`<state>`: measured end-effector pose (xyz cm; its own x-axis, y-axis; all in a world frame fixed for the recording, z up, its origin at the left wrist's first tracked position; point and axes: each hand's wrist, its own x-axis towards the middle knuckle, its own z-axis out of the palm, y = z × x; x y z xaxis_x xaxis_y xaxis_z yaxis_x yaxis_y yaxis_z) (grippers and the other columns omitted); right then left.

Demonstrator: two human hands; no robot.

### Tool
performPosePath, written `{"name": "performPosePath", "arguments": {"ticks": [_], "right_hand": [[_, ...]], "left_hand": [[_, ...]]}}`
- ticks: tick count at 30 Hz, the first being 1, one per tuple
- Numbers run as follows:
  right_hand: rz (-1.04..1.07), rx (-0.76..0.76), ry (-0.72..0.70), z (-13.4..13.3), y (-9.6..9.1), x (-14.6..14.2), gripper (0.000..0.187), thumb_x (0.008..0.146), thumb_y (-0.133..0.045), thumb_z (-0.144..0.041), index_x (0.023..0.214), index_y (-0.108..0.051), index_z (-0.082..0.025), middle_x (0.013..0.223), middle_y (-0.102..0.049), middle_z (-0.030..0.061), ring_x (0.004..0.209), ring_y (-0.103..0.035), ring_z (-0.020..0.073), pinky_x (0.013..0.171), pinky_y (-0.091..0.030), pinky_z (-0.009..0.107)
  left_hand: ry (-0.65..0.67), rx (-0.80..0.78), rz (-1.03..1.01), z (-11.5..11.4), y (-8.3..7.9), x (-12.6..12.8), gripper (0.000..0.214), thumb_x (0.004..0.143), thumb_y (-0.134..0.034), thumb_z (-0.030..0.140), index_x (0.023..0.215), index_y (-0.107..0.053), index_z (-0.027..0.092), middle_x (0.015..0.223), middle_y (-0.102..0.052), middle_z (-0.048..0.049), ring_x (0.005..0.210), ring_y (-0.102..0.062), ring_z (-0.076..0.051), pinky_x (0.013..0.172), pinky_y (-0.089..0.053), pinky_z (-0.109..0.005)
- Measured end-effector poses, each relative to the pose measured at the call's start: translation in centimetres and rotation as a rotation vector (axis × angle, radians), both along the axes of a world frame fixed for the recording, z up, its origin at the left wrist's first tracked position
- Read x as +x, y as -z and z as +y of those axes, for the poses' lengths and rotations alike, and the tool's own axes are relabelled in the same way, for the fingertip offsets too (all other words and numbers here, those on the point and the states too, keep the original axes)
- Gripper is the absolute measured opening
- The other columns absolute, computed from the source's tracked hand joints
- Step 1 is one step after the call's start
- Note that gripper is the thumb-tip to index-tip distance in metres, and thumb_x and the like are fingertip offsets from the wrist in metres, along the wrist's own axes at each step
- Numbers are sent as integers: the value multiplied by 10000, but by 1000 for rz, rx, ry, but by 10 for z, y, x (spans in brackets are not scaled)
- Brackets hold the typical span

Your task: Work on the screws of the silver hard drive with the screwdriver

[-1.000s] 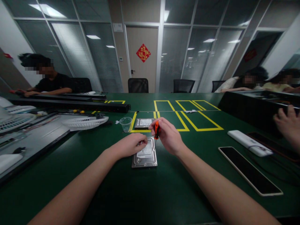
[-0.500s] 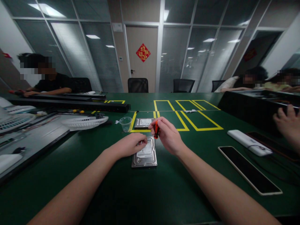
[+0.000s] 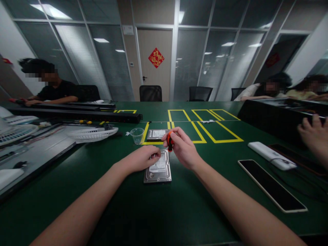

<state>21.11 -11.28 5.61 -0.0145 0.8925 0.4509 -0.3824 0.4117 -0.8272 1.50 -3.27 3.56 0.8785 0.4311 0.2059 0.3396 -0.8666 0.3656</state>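
Near hard drive: flat on table, long axis running away from me. My right hand: closed round screwdriver, shaft down at drive's right edge. My left hand: curled over its left side, grip unclear.

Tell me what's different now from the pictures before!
Only a little: the orange-and-black screwdriver in the right hand has tilted slightly, its handle top leaning more left. Nothing was picked up or let go. The left hand still rests on the near hard drive; the far hard drive and clear cup stayed put.
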Motion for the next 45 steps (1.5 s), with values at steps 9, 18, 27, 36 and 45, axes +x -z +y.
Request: {"name": "performPosePath", "arguments": {"ticks": [9, 18, 27, 36, 45], "right_hand": [[7, 29, -7, 2, 1, 0, 265, 1020, -544, -417, 1024, -673, -186, 898, -699, 50, 692, -560, 144, 649, -419, 302], [-29, 29, -18, 2, 5, 0, 175, 976, -672, -371, 1008, -554, -245, 906, -700, 1, 696, -595, 135, 656, -413, 290], [-18, 34, -13, 2, 4, -1, 189, 977, -671, -387, 995, -549, -243, 891, -693, -5, 663, -555, 127, 627, -373, 285], [-25, 37, -6, 0, 2, -1, 197, 978, -665, -397, 983, -539, -246, 891, -688, -7, 660, -544, 130, 624, -373, 287], [-20, 46, -5, 1, 1, -1, 193, 976, -666, -399, 986, -541, -252, 889, -690, 0, 657, -539, 134, 616, -366, 292]], "left_hand": [[2, 2, 4, 0, 0, -1, 107, 983, -581, 226, 1015, -681, 204, 977, -701, -35, 876, -646, -205, 790, -467, -311], [-6, -3, 9, -2, -2, 1, 96, 977, -583, 215, 994, -676, 205, 965, -699, -28, 868, -644, -201, 785, -468, -310], [-5, -5, 7, -1, -1, 0, 106, 978, -580, 225, 1012, -679, 212, 980, -706, -30, 884, -649, -203, 814, -466, -311], [5, 0, -4, -1, -1, 0, 128, 980, -569, 235, 1013, -688, 201, 979, -707, -40, 881, -651, -207, 807, -472, -316], [-1, 4, 0, 0, -1, -1, 118, 984, -578, 231, 1013, -688, 199, 975, -704, -41, 879, -647, -205, 810, -469, -315]]}}
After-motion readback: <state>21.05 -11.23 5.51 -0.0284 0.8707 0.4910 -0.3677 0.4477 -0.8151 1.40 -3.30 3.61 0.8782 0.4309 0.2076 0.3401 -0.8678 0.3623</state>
